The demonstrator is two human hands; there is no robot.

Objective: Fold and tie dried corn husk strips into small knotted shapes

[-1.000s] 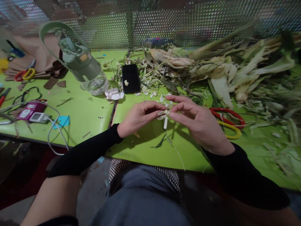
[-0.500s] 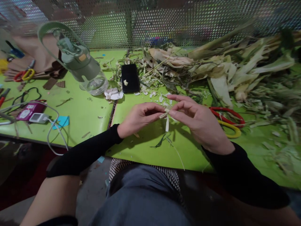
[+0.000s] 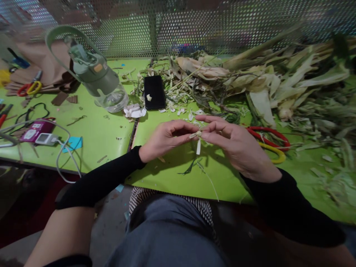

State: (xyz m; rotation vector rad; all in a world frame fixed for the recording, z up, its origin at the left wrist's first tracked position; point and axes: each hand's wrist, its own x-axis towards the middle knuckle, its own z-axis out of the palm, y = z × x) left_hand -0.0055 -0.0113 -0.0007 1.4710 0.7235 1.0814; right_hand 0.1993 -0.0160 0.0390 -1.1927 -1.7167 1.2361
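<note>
Pale corn husk strips (image 3: 198,147) are held between my two hands over the green table (image 3: 167,178), one end hanging down. My left hand (image 3: 167,138) pinches them from the left between thumb and fingers. From the right, my right hand (image 3: 230,142) grips them with thumb and forefinger, its other fingers loosely curled. The fingertips partly hide where the strips cross. Below them on the table lie a dark green scrap (image 3: 190,167) and a thin pale fibre (image 3: 210,181). Scissors with red and yellow handles (image 3: 274,152) rest just right of my right hand.
A heap of corn husks (image 3: 267,85) spreads along the back right. Behind my hands lies a black phone (image 3: 154,92); a green-lidded bottle (image 3: 97,78) stands left of it. Farther left are a purple device (image 3: 37,130) with a white cable and another pair of scissors (image 3: 30,87).
My right thumb and fingertips have closed in on the husk strips, moving slightly nearer my left fingertips. A small bunched piece now shows between them. The things on the table look the same.
</note>
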